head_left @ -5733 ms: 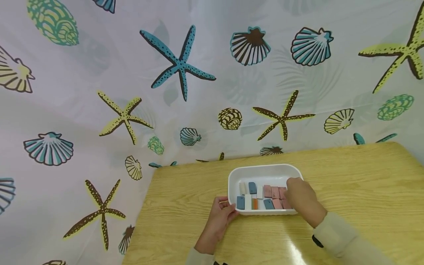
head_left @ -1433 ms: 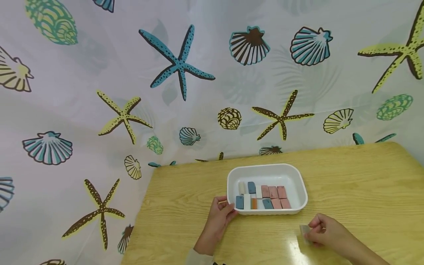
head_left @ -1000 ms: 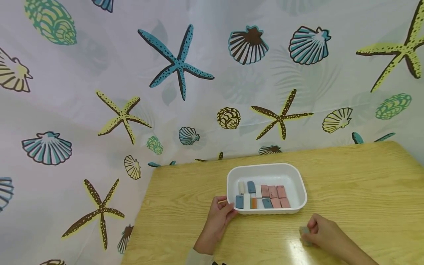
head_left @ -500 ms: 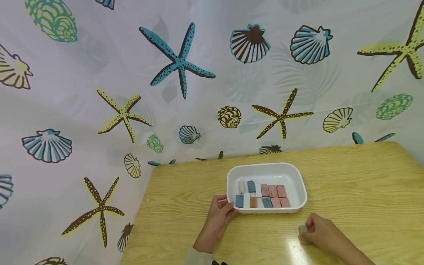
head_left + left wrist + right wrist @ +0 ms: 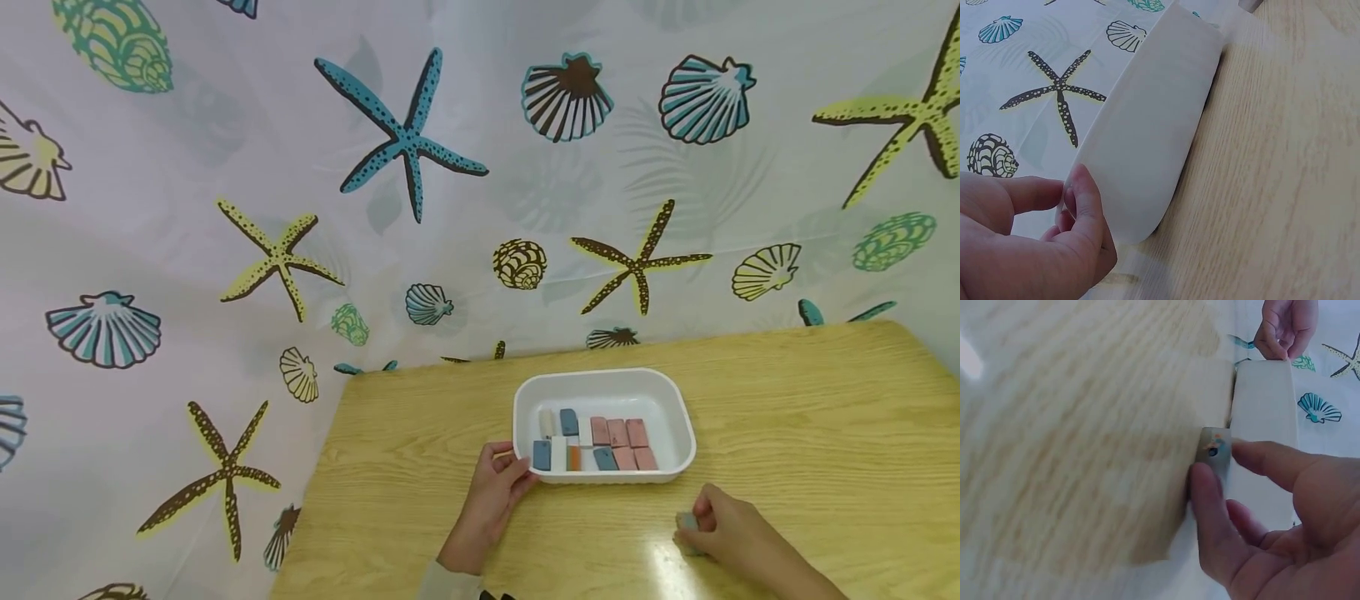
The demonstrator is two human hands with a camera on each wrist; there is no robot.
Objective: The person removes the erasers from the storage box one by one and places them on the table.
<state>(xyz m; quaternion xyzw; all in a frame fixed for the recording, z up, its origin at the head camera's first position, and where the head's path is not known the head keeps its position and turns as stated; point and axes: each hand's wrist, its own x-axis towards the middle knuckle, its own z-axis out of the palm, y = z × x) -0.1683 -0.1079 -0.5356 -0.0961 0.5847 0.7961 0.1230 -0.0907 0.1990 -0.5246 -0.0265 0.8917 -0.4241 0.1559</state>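
Note:
A white tray (image 5: pixel 600 385) stands on the wooden table, with two rows of small eraser-like blocks toward its left and middle. Pink erasers (image 5: pixel 617 433) lie right of blue ones (image 5: pixel 542 455), white ones (image 5: pixel 558 454) and one with an orange stripe (image 5: pixel 574 457). My left hand (image 5: pixel 495 487) pinches the tray's near left corner by the rim, thumb outside. In front of the tray's right end, my right hand (image 5: pixel 731 529) pinches a small grey-green eraser (image 5: pixel 1216 447) between thumb and fingers. A tiny coloured print shows on that eraser's end.
The wood-grain table (image 5: pixel 810 417) extends to both sides of the tray and in front of it. Behind it and along the left hangs a white curtain (image 5: pixel 465 250) printed with shells and starfish. The tray's right end is bare inside.
My right hand has left the tray's right end and come to the table's near right with the small eraser, which has turned slightly in its fingers. The left hand has stayed on the rim.

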